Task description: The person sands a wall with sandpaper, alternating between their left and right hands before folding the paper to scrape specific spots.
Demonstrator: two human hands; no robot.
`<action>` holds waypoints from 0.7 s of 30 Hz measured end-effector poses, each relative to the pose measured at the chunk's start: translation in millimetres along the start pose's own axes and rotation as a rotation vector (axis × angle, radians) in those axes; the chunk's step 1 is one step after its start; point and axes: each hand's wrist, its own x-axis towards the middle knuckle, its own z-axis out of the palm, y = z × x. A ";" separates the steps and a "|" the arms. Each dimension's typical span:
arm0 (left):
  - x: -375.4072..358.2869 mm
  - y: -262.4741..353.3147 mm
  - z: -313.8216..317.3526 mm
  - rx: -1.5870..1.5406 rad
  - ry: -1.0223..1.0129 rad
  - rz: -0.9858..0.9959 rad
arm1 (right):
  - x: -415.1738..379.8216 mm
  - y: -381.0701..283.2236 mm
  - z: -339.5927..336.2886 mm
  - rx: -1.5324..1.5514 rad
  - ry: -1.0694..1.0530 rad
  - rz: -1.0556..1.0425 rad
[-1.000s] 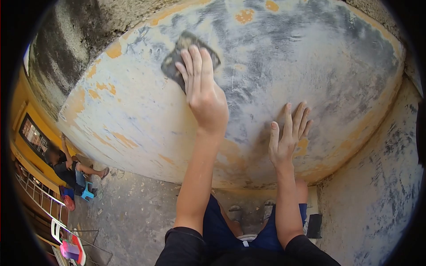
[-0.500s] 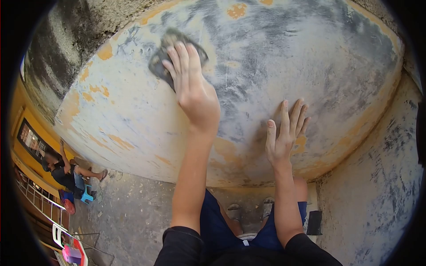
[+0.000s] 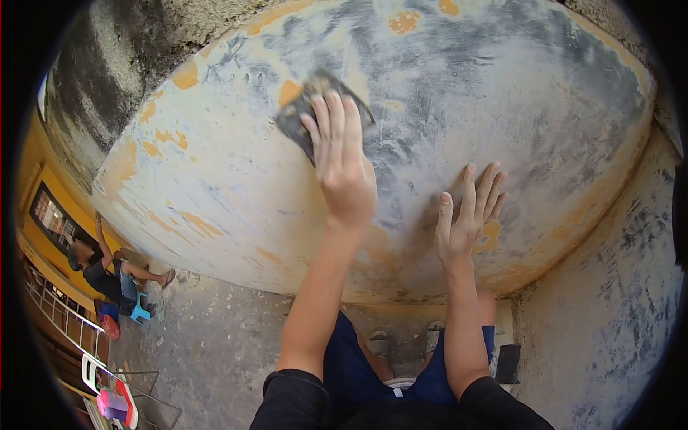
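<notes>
My left hand [image 3: 347, 172] lies over a dark, worn sheet of sandpaper [image 3: 295, 124], its fingers pressing the sheet against the wall [image 3: 236, 158]. The sheet's corners stick out around the fingertips, slightly blurred. Whitish and grey, the wall has orange patches and dark smudges. Lower and to the right, my right hand [image 3: 466, 218] rests with spread fingers on the same wall and holds nothing.
A side wall [image 3: 595, 287] joins at the right. A dark square piece [image 3: 508, 363] lies on the floor [image 3: 215, 344] by my leg. At far left a person [image 3: 107, 276] sits on a blue stool [image 3: 142, 308], near a metal ladder [image 3: 68, 322] and a white-and-red chair [image 3: 129, 405].
My left hand and the sandpaper have slid right and slightly down across the wall. My right hand stays in nearly the same place; the view has shifted a little.
</notes>
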 end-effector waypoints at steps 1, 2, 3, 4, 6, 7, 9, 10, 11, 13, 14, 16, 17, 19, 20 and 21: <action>-12.5 0.4 -4.0 -0.011 -0.034 0.000 | 0.2 -0.7 0.2 0.000 -0.002 -0.005; -21.2 -1.4 -4.6 -0.024 -0.067 -0.001 | -2.4 -0.1 -0.8 0.003 0.000 -0.009; -14.0 -5.6 -2.9 -0.020 -0.054 0.017 | -2.3 1.8 1.2 0.004 0.005 -0.006; 1.8 -5.7 -4.1 -0.016 -0.043 0.013 | -0.8 2.1 1.3 0.004 -0.004 -0.006; 33.3 -8.5 -3.2 -0.046 -0.015 0.026 | 2.7 0.3 -0.5 0.008 -0.012 -0.010; 43.0 -12.7 -0.3 -0.027 0.004 0.032 | 1.0 -0.5 -2.8 0.012 -0.012 -0.008; 36.4 -8.7 0.7 -0.013 0.008 0.017 | -1.1 1.5 -4.1 0.007 -0.023 -0.010; 33.7 -6.7 2.7 -0.003 0.020 0.011 | -0.1 2.3 -3.6 0.003 -0.022 -0.012; 21.5 -4.4 0.9 0.026 -0.007 0.009 | 0.3 2.8 -3.5 0.003 -0.013 -0.006; -15.2 -1.8 -9.1 0.019 -0.051 0.007 | -0.3 3.1 -4.6 -0.002 -0.034 -0.016; -26.0 -1.4 -10.7 0.014 -0.093 -0.005 | -0.4 4.6 -5.3 -0.001 -0.030 -0.021; -13.1 -4.1 -14.3 0.008 -0.120 -0.009 | -1.8 6.8 -5.9 -0.002 -0.047 -0.025; -3.8 -7.5 -12.0 0.002 -0.099 0.006 | -1.9 6.7 -5.1 0.001 -0.050 -0.029; 22.0 -8.1 -8.0 -0.006 -0.082 0.022 | -2.7 6.1 -2.8 0.009 -0.024 -0.029; 30.2 -7.2 -6.6 -0.002 -0.066 0.012 | -3.9 4.6 -3.9 0.006 -0.036 -0.024; 31.6 -5.7 -7.0 0.003 -0.050 0.000 | -2.7 2.2 -5.4 0.007 -0.037 -0.018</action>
